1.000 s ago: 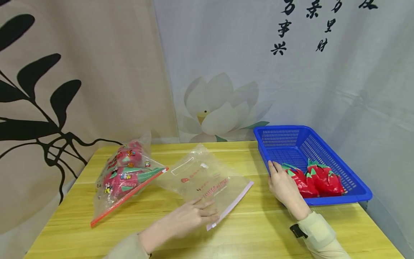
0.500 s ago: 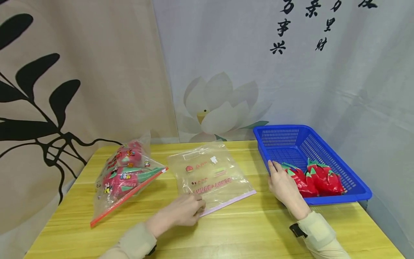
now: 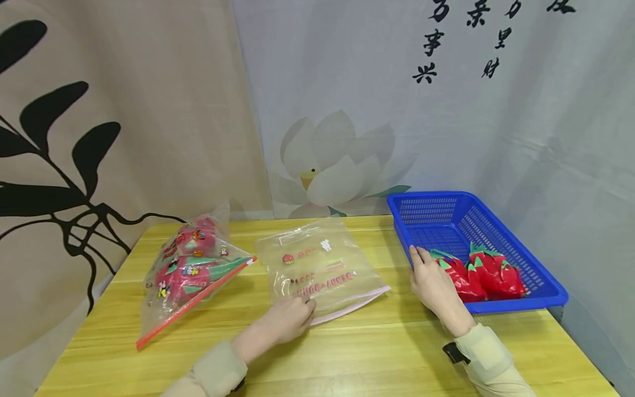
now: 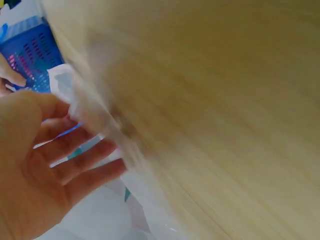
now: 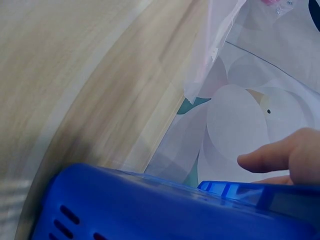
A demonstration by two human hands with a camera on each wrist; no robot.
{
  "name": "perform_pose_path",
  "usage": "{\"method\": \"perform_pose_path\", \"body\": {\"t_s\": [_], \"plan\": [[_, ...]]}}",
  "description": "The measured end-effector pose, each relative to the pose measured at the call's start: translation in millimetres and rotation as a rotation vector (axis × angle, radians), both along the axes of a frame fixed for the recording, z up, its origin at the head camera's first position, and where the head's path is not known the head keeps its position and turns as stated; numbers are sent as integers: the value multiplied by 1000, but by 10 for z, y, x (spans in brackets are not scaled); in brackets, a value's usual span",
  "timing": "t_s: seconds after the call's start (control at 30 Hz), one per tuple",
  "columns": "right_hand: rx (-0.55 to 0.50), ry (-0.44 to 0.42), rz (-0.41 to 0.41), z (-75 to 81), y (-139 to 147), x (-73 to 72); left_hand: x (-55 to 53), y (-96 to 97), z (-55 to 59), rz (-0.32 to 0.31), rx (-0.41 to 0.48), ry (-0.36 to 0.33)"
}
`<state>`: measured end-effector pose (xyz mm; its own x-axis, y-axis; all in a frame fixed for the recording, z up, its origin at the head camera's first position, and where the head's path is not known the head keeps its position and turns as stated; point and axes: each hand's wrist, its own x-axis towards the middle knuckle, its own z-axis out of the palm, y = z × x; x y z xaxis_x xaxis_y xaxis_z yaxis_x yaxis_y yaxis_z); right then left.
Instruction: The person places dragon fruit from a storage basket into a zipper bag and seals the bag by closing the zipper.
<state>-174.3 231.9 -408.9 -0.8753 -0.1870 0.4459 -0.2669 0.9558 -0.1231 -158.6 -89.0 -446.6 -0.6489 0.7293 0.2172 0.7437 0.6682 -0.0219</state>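
My left hand point(image 3: 290, 320) pinches the near edge of a clear zip bag point(image 3: 317, 259) lying on the table, close to its pale pink zip strip. In the left wrist view, the fingers of the left hand point(image 4: 55, 165) spread along the bag's raised edge. At right, my right hand point(image 3: 436, 286) holds the left rim of a blue plastic basket point(image 3: 518, 237); the right wrist view shows a finger point(image 5: 267, 157) just above the rim. Two red bundles with green tips, the left point(image 3: 461, 278) and the right point(image 3: 496, 275), lie in the basket's near half.
A filled clear zip bag point(image 3: 190, 264) with a red zip strip sits on the left of the yellow wooden table point(image 3: 357, 358), with pink and green items inside. Behind the table hangs a printed cloth point(image 3: 337, 82) with a white flower and dark writing.
The clear bag has been turned so its pink strip runs along the near side. My left hand has moved slightly left and its fingers have closed on the edge. The right hand stays at the basket.
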Motion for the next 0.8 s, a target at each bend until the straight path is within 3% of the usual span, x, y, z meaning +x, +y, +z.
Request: {"method": "perform_pose_path", "body": {"t_s": [0.1, 0.2, 0.3, 0.4, 0.5, 0.6, 0.7, 0.8], "plan": [[4, 4, 2, 2, 2, 1, 9, -8, 18, 14, -19, 181], [8, 13, 3, 2, 6, 6, 19, -12, 89, 30, -32, 442], [7, 18, 3, 0, 10, 9, 11, -2, 178, 56, 40, 678], [2, 17, 1, -1, 14, 7, -6, 16, 263, 91, 133, 815], [-3, 17, -2, -4, 15, 4, -30, 29, 317, 112, 183, 842], [-3, 82, 4, -13, 4, -1, -50, 29, 349, 109, 203, 801], [3, 277, 71, -28, -45, -7, -63, 32, 388, 103, 230, 746], [38, 497, 215, -34, -182, 10, -87, 48, 441, 102, 260, 706]]}}
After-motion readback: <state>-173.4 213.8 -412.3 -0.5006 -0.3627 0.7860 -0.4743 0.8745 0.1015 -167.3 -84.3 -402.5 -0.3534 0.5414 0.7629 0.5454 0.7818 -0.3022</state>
